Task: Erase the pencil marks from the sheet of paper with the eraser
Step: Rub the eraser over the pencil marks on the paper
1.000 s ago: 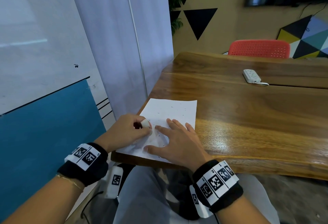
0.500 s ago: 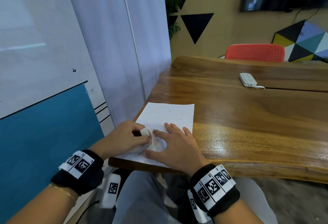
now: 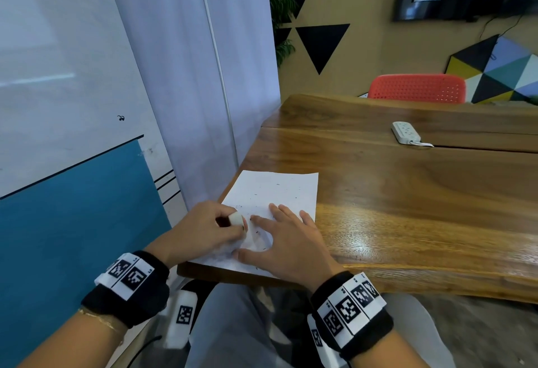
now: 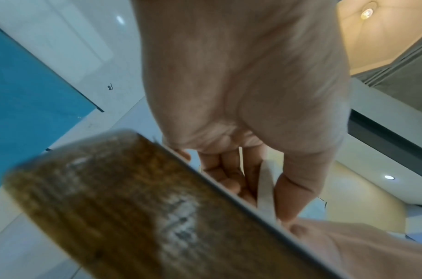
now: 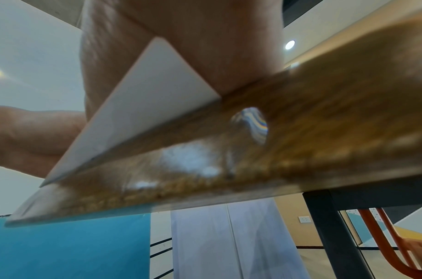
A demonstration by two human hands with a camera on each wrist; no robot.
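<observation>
**Item: erasing in progress, near corner of the table.**

- Sheet of paper (image 3: 273,193): lies flat on the wooden table (image 3: 407,193), at its near left corner, with the near edge along the table's front edge. Small dark flecks are scattered over it; whether they are pencil marks or eraser crumbs cannot be told. The patch between the two hands looks greyish and smudged.
- Eraser (image 3: 236,218): small, white, rounded at the visible end. It is pinched in the left hand (image 3: 203,230), with its lower end at or against the paper just beside the smudged patch. The left wrist view shows the eraser (image 4: 265,188) as a pale slab between thumb and curled fingers.
- Right hand (image 3: 286,239): flat on the paper, fingers spread and straight, holding nothing and pinning the sheet. Its forefinger lies close to the eraser.
- Power strip (image 3: 405,132): white, well apart, on the far side of the table.
- Chair (image 3: 416,88): red, behind the table.

**Step in hand (judgement):** rubbing out marks in the lower part of the sheet, one hand steadying it.

**Next move calls for:** short strokes with firm but moderate pressure, directed away from the pinning hand so that the sheet does not buckle or tear; then shifting both hands to reach any marks further up.
</observation>
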